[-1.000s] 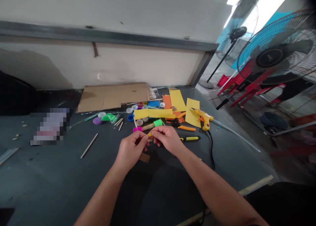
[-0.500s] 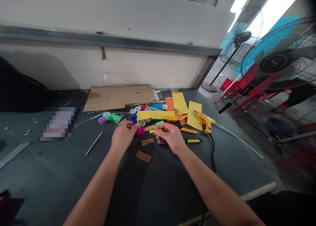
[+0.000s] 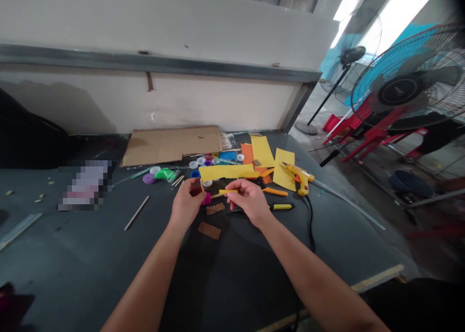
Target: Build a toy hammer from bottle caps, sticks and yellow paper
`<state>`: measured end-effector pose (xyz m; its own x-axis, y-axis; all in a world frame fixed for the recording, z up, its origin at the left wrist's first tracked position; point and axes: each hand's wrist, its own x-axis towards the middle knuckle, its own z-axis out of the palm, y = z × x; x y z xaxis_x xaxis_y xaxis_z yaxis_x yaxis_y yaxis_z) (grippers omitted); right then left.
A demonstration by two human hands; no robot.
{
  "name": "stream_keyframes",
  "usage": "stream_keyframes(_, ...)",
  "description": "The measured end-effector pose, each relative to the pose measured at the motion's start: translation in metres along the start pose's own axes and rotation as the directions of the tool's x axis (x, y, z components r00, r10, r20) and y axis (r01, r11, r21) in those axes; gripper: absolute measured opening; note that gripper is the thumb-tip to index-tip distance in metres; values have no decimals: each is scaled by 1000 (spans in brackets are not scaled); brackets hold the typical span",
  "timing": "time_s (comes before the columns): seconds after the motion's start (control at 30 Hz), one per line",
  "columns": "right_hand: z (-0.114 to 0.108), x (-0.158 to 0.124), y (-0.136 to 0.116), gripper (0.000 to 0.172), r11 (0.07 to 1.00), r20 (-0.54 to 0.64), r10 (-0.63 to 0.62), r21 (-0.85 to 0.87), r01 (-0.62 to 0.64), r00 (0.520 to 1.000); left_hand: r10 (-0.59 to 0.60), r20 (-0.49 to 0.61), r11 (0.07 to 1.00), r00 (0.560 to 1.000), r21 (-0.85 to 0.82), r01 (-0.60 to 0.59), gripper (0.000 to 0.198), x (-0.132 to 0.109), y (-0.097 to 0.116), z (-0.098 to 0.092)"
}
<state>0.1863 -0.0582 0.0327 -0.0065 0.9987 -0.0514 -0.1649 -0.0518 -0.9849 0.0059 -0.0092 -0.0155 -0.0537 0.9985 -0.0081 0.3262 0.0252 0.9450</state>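
My right hand (image 3: pixel 249 201) pinches a small yellow strip (image 3: pixel 228 191) between thumb and fingers. My left hand (image 3: pixel 187 203) is curled around a thin stick with a magenta piece (image 3: pixel 206 199) at its end, and the fingers hide part of it. Two brown cardboard pieces (image 3: pixel 209 230) lie on the dark table (image 3: pixel 90 254) just below my hands. A black-and-yellow utility knife (image 3: pixel 281 206) lies close to my right hand, beyond it an orange handle (image 3: pixel 275 191) and a yellow hot glue gun (image 3: pixel 300 181).
Yellow paper sheets (image 3: pixel 262 150), orange paper, bottle caps and sticks lie in a heap behind my hands. A cardboard sheet (image 3: pixel 170 145) lies at the back. The glue gun's black cord (image 3: pixel 310 225) runs toward the front. Standing fans (image 3: pixel 403 85) and red chairs (image 3: pixel 366 133) stand at right.
My left hand has closed from its looser pose and moved toward the magenta piece. My right hand has shifted slightly up with the yellow strip. The view has barely moved.
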Motion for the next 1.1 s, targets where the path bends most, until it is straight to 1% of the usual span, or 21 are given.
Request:
stream_keyframes(0.17, 1, 1, 5, 15, 1000, 10, -11, 12, 11, 1000, 79, -3, 995, 997, 57, -79, 48, -22, 10, 2)
stream_keyframes(0.27, 0, 3, 9, 12, 998, 0, -11, -63, 11, 1000, 136, -5, 987, 991, 91, -135, 43, -30, 18, 2)
stream_keyframes(0.37, -1, 3, 10, 10, 986, 24, -24, -164, 28, 999, 213, -25, 972, 977, 110, -209, 41, -35, 23, 2)
stream_keyframes(0.47, -1, 3, 8, 14, 985, 14, -7, -170, 9, 1000, 266, -19, 958, 964, 112, -263, 34, -39, 26, 4)
stream_keyframes(0.57, -1, 3, 7, 18, 994, -12, 27, -101, -28, 1000, 253, -2, 961, 967, 115, -251, 41, -44, 28, 6)
stream_keyframes(0.63, -1, 4, 7, 20, 997, -16, 47, -52, -48, 999, 259, 6, 954, 966, 156, -257, 46, -47, 29, 7)
stream_keyframes(0.73, -1, 5, 8, 21, 998, -19, 67, -21, -67, 998, 299, 43, 935, 953, 188, -302, 45, -48, 28, 7)
stream_keyframes(0.83, 0, 7, 12, 22, 997, -25, 69, -23, -69, 997, 291, 77, 942, 953, 152, -300, 46, -47, 25, 5)
stream_keyframes(0.97, 2, 10, 17, 22, 997, -53, 51, -47, -53, 997, 242, 91, 968, 966, 49, -247, 48, -46, 22, 4)
stream_keyframes(1.03, 5, 12, 17, 22, 996, -59, 48, -69, -52, 997, 225, 79, 974, 971, 3, -226, 43, -47, 23, 4)
stream_keyframes(1.1, 8, 13, 15, 21, 994, -51, 48, -92, -52, 998, 220, 55, 976, 974, -3, -220, 36, -48, 24, 5)
